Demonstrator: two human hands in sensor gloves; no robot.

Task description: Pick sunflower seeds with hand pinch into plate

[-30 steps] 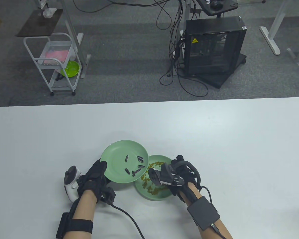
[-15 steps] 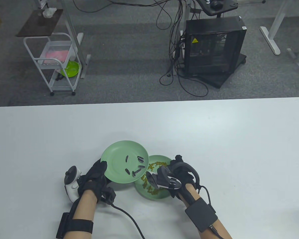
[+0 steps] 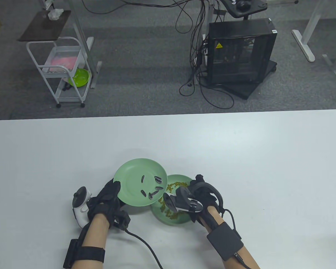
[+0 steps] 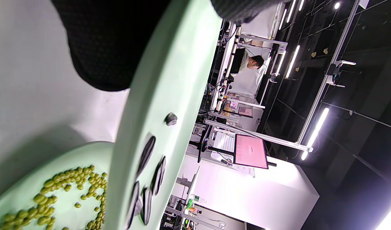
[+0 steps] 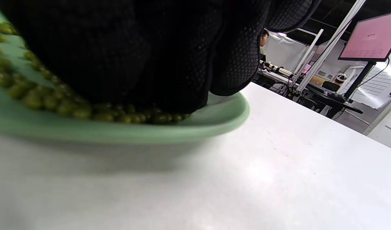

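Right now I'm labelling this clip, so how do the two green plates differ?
The left plate is lifted and tilted, gripped at its rim by the left hand; the right plate lies flat on the table. The left plate carries a few striped sunflower seeds; the right plate holds many small yellow-green beans, with the right hand over them. Both are round and pale green.

A lab or tech workspace. A computer tower (image 3: 240,53) with tangled cables (image 3: 197,42) stands on grey carpet, beside a white trolley (image 3: 63,70). A pink monitor (image 4: 251,151) glows under strip lights.
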